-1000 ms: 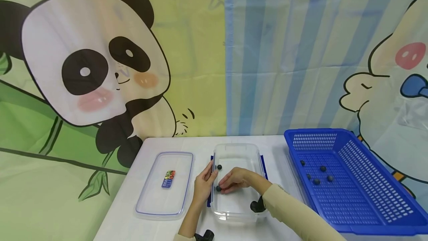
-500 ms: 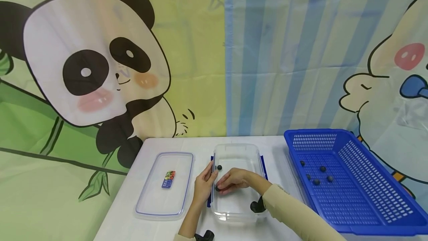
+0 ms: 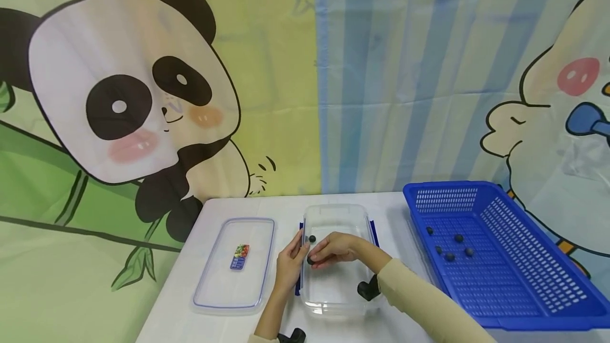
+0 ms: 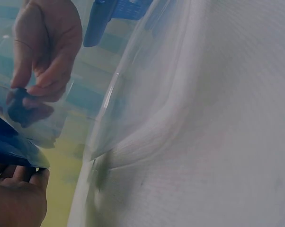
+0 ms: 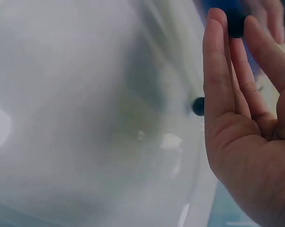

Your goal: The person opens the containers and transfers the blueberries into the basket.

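Note:
A clear plastic container (image 3: 340, 292) with blue side latches stands mid-table. My left hand (image 3: 288, 266) grips its left side, thumb at the rim; in the left wrist view, the left fingers (image 4: 24, 175) curl by a blue latch (image 4: 10, 146). Over the container's left part, my right hand (image 3: 335, 250) pinches a small dark ball (image 5: 236, 23) between thumb and fingertips. Close by, a second dark ball (image 3: 312, 238) rests inside the container along its left wall; the right wrist view shows this other ball (image 5: 198, 106) just left of the palm.
To the left lies a clear lid (image 3: 229, 290) with a blue rim and a fruit label (image 3: 240, 256). At the right stands a blue perforated basket (image 3: 505, 295) with several dark balls (image 3: 458, 238) on its floor. A printed curtain (image 3: 267, 94) hangs behind the table.
My right fingers have closed on the dark ball and moved it slightly away from me, toward the other ball. The left hand keeps its place on the container.

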